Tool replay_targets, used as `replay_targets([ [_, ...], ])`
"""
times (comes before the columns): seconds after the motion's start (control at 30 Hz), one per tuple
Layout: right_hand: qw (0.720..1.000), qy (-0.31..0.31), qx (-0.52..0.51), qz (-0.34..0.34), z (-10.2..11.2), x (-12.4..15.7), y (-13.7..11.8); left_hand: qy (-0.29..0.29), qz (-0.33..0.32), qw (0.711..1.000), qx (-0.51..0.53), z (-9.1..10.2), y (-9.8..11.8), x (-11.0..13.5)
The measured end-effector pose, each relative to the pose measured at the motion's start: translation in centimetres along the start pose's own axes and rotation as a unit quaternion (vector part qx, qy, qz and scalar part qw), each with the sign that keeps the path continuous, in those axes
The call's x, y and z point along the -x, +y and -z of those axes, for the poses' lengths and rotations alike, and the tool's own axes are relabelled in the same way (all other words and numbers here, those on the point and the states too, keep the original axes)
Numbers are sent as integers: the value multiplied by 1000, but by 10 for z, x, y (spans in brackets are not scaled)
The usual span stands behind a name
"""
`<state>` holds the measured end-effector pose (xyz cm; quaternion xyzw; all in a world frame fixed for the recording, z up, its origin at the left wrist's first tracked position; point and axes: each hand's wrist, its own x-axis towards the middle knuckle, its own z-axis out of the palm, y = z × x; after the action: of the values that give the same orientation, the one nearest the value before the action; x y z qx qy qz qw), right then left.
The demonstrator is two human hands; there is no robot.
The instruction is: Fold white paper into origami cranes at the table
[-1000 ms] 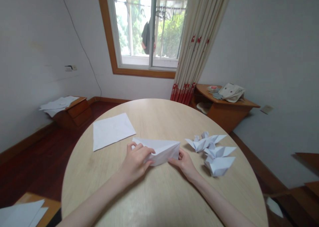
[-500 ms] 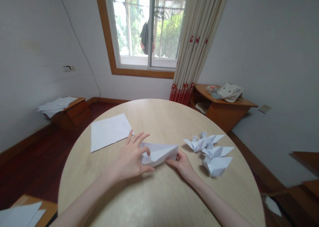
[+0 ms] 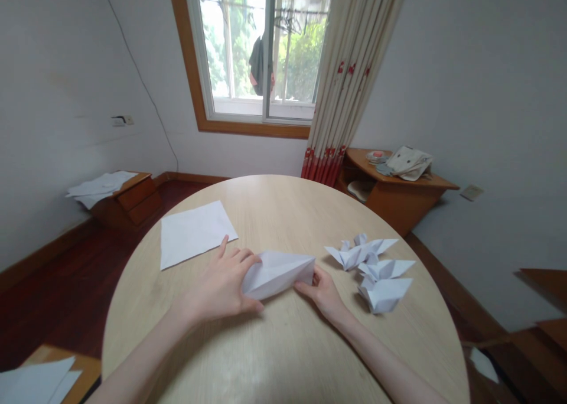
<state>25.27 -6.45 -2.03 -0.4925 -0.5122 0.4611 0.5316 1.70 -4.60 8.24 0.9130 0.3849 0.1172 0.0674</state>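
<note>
White paper (image 3: pixel 277 275), left hand (image 3: pixel 219 284), right hand (image 3: pixel 321 293) gripping

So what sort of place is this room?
Probably a room in someone's home: there's a round wood-topped table, a long red-trimmed curtain beside the window, and a dark garment hanging outside on a line.

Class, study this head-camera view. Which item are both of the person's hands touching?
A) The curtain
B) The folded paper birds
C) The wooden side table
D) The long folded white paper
D: the left hand and the right hand each hold one side of the long folded white paper.
</note>
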Motion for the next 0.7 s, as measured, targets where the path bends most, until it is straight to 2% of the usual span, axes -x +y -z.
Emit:
replay_targets([
  [0.2,1000,-9,7,20,0,3,-5,-36,29,999,21,0,2,1],
  [0.57,998,-6,37,45,-2,5,-3,-64,8,997,37,0,3,3],
  [0.7,998,-5,40,41,-1,5,-3,-56,-11,997,43,1,4,4],
])
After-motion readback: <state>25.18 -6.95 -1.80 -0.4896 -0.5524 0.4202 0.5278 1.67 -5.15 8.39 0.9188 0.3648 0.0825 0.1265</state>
